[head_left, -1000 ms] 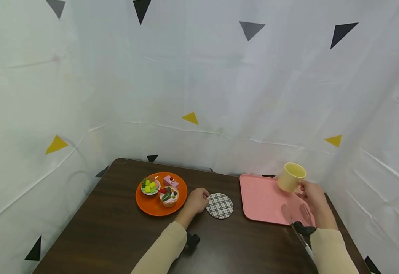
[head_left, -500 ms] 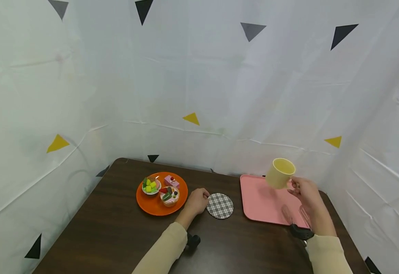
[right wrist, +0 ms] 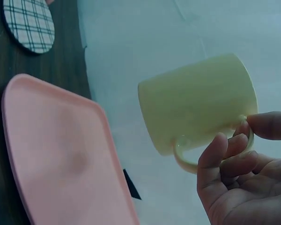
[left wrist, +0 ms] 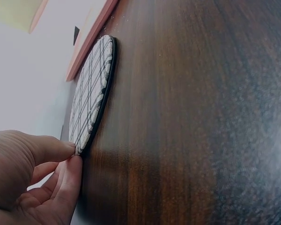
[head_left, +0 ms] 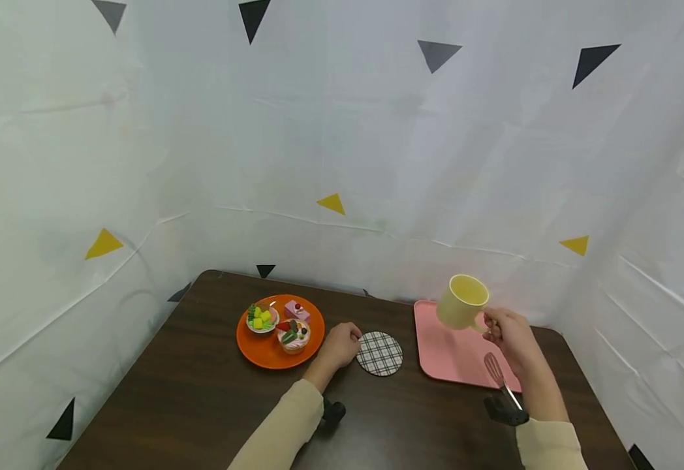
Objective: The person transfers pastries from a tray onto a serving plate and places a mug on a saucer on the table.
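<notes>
A yellow mug (head_left: 461, 303) hangs in the air over the pink tray (head_left: 444, 356), tilted a little. My right hand (head_left: 512, 339) grips it by the handle; in the right wrist view the thumb and fingers close around the upper part of the handle (right wrist: 189, 165). On the table lies a round plaid coaster (head_left: 380, 354), left of the tray. My left hand (head_left: 339, 346) pinches the coaster's left edge between thumb and finger, as the left wrist view shows, with the coaster (left wrist: 91, 89) flat on the wood.
An orange plate (head_left: 254, 352) at the left bears two cupcake-like toys (head_left: 293, 336) and a pink cake slice (head_left: 297, 310). A whisk (head_left: 495, 371) lies partly on the tray's front edge, partly hidden by the right wrist. White curtain (head_left: 377, 130) surrounds the table's back and sides.
My right hand has lifted the mug off the tray's right part and carried it leftward. My left hand stays at the coaster's edge.
</notes>
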Available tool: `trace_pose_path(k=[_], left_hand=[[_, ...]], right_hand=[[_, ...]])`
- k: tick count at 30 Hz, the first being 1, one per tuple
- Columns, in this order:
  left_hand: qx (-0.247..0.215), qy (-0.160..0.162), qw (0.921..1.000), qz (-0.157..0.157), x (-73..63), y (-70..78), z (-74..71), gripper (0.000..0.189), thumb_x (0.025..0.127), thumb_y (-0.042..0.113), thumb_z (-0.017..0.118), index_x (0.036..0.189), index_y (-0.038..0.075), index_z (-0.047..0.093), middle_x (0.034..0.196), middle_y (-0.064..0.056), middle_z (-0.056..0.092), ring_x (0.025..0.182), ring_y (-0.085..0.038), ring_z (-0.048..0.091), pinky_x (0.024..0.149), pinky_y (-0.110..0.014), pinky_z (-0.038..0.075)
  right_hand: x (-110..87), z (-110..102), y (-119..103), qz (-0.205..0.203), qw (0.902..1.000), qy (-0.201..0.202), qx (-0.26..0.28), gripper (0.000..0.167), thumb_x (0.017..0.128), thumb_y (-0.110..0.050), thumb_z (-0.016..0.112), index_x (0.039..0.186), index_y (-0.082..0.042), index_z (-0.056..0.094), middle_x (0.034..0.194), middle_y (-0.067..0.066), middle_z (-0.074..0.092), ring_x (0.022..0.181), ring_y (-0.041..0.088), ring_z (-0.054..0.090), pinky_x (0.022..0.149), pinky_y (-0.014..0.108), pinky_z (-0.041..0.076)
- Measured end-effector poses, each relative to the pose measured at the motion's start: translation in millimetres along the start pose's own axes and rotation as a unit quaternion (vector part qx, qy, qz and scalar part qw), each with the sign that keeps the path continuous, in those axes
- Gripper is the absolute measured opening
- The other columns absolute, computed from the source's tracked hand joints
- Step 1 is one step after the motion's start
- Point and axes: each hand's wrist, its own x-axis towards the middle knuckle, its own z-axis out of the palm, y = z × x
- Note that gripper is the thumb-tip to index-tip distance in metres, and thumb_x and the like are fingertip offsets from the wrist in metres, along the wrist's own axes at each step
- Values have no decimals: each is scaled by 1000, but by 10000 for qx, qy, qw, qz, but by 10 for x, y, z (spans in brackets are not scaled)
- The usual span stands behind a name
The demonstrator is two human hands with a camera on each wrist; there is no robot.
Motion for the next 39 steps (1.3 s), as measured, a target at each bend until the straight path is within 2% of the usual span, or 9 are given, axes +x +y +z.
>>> trace_pose_path(k=[8,13,17,26,32,39], left_hand=[[52,60,10000,-40,6,-11,30,17,100,7,70,116,4,75,105,-9,68,93,-23,61,94,-46,58],[-6,127,9999,2,9,11,14,17,99,7,70,114,4,75,103,-9,69,93,-23,62,94,-47,58],[-54,100,9999,-14,-3,14,15,17,99,6,69,115,3,75,102,-9,69,92,-23,62,93,-47,58],[106,132,9998,99,2,-15,46,19,102,7,67,118,2,74,109,-10,67,97,-24,62,95,-47,57],[161,224,9996,13,2,-5,64,19,101,6,67,118,3,74,109,-10,67,96,-24,62,93,-47,57],[232,391,9989,93,-46,36,49,20,97,4,68,116,2,76,105,-10,71,94,-25,66,88,-47,58]], right_hand=[[-144,199,-24,-197,9989,-128,401,39,116,-28,49,81,-12,58,73,-4,44,70,12,44,78,27,55],[-181,313,-40,-259,9985,-286,389,37,116,-28,50,83,-16,61,75,-4,44,73,11,44,75,25,53],[-233,419,-32,-242,9985,-387,309,37,116,-27,49,84,-14,58,76,-3,43,77,13,45,75,27,51],[-321,702,39,-100,9978,-347,552,41,115,-26,51,78,-9,50,75,1,41,75,16,43,74,29,49],[-339,939,128,21,9969,-361,699,37,114,-23,52,82,-6,54,74,2,40,75,17,42,73,30,47],[-328,1222,242,95,9951,-367,915,34,112,-20,55,82,-4,55,74,3,41,71,17,41,69,29,46]])
